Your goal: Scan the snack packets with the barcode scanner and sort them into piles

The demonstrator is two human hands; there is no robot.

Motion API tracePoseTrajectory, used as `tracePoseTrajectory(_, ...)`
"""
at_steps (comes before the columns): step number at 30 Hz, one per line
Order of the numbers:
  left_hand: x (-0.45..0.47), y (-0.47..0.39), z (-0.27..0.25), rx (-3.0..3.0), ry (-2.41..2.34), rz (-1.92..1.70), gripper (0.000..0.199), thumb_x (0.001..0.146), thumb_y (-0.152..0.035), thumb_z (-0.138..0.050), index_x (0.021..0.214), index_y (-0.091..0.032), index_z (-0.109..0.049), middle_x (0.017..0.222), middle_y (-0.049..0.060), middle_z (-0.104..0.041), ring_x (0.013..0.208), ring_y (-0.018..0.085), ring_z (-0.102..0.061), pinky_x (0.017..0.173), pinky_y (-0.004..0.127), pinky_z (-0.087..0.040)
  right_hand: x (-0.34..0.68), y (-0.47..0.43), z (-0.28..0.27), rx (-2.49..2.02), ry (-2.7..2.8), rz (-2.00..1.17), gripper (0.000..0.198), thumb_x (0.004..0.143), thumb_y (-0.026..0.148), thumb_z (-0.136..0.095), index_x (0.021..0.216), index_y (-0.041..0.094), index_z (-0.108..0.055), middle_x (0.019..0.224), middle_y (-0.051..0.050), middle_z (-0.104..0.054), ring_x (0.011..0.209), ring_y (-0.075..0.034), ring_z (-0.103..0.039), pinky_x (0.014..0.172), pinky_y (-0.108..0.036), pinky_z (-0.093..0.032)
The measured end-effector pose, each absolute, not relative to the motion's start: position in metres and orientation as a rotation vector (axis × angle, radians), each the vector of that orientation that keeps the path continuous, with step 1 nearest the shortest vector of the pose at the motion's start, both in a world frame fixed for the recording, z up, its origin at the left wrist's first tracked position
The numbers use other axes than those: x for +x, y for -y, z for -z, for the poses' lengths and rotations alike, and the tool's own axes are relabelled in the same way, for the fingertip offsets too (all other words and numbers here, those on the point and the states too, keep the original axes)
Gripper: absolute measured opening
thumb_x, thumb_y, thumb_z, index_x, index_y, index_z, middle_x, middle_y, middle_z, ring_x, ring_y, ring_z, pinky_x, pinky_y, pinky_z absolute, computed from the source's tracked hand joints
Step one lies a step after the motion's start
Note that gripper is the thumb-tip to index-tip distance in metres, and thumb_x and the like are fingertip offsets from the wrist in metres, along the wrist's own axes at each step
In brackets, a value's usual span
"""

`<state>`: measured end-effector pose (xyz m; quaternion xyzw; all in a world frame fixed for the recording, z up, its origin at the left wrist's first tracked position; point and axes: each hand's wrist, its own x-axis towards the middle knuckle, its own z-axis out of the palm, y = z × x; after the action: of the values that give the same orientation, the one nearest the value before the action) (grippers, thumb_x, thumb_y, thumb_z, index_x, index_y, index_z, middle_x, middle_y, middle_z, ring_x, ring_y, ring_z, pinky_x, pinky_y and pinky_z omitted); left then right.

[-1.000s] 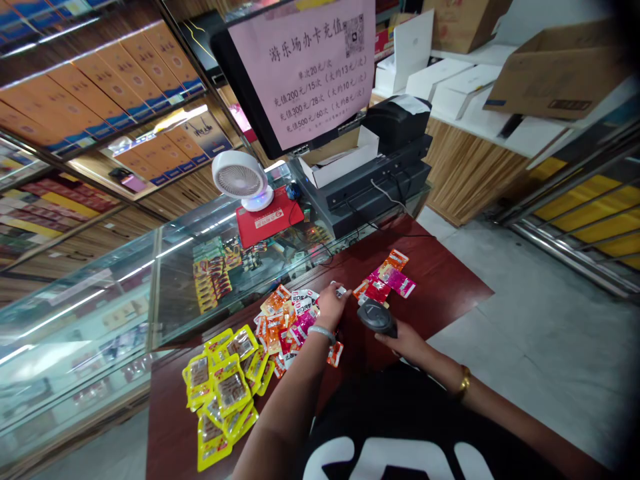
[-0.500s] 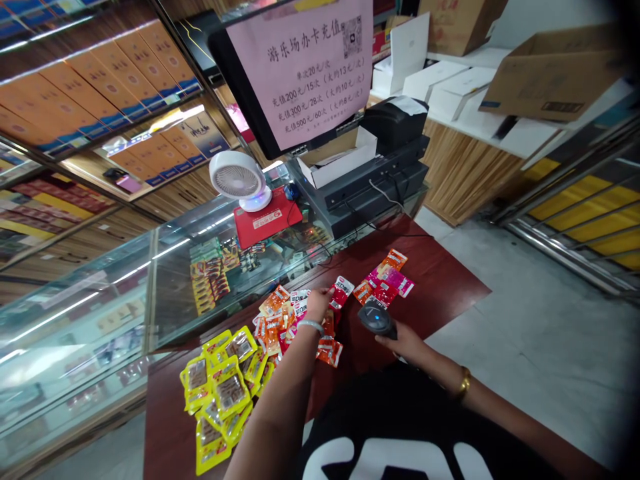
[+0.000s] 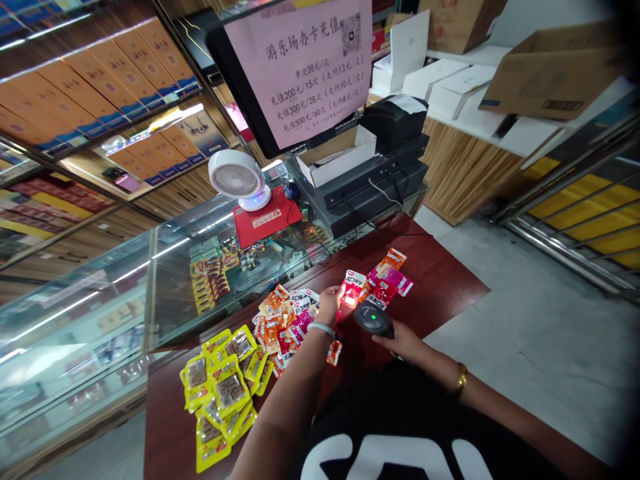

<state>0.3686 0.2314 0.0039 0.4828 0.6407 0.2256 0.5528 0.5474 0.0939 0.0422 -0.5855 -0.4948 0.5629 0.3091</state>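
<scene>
My left hand (image 3: 330, 306) pinches the edge of a red and white snack packet (image 3: 353, 288), which is lit bright red. In my right hand (image 3: 404, 342) is a black barcode scanner (image 3: 373, 319) with a green light on top, its head pointed toward that packet. Just beyond lies a small group of pink, red and orange packets (image 3: 387, 279). Left of my left hand, a pile of orange, pink and white packets (image 3: 290, 320) is partly covered by my forearm. Yellow snack packets (image 3: 230, 390) are heaped farther left on the dark red tabletop (image 3: 440, 273).
Behind the tabletop, a glass display counter (image 3: 170, 293) carries a white fan (image 3: 237, 175) on a red mat (image 3: 267, 220). A monitor (image 3: 305, 73) with a pink sign stands by a cash drawer (image 3: 360, 183). Cables (image 3: 385, 230) trail onto the table. A metal railing (image 3: 575, 233) is at right.
My left hand has shifted right, bringing the red and white packet nearer the scanner, and the packet now shows its white top. The scanner's light went from blue to green.
</scene>
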Motion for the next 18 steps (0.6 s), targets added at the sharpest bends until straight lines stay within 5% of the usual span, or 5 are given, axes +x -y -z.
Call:
tracePoseTrajectory(7, 0.379, -0.227, -0.018, 1.018, -1.216, -0.608, 0.054, 0.083, -0.055, -0.063, 0.116, -0.013, -0.066, 0.109, 0.013, -0.071, 0.099, 0.021, -0.066, 0.091, 0.033, -0.051, 0.547, -0.096, -0.04, -1.564, 1.279, -1.509, 0.048, 0.073, 0.045, -0.072, 0.11, 0.015, -0.066, 0.104, -0.011, -0.076, 0.097, -0.031, -0.069, 0.092, -0.046, -0.051)
tracePoseTrajectory(11, 0.327, -0.22, -0.031, 1.562, -1.747, -0.136, 0.042, 0.081, -0.038, -0.067, 0.117, -0.017, -0.065, 0.121, 0.015, -0.065, 0.115, 0.028, -0.058, 0.101, 0.04, -0.042, 0.543, -0.101, -0.042, -1.582, 1.322, -1.518, 0.047, 0.074, 0.045, -0.072, 0.111, 0.016, -0.067, 0.105, -0.011, -0.076, 0.1, -0.032, -0.069, 0.093, -0.047, -0.051)
tracePoseTrajectory(18, 0.263, -0.2, -0.04, 1.829, -2.143, 0.426, 0.065, 0.071, -0.048, -0.071, 0.124, -0.014, -0.054, 0.133, 0.021, -0.051, 0.125, 0.037, -0.044, 0.101, 0.046, -0.035, 0.536, -0.105, -0.041, -1.494, 1.359, -1.537, 0.048, 0.075, 0.044, -0.073, 0.115, 0.017, -0.067, 0.114, -0.011, -0.074, 0.106, -0.032, -0.068, 0.099, -0.048, -0.049)
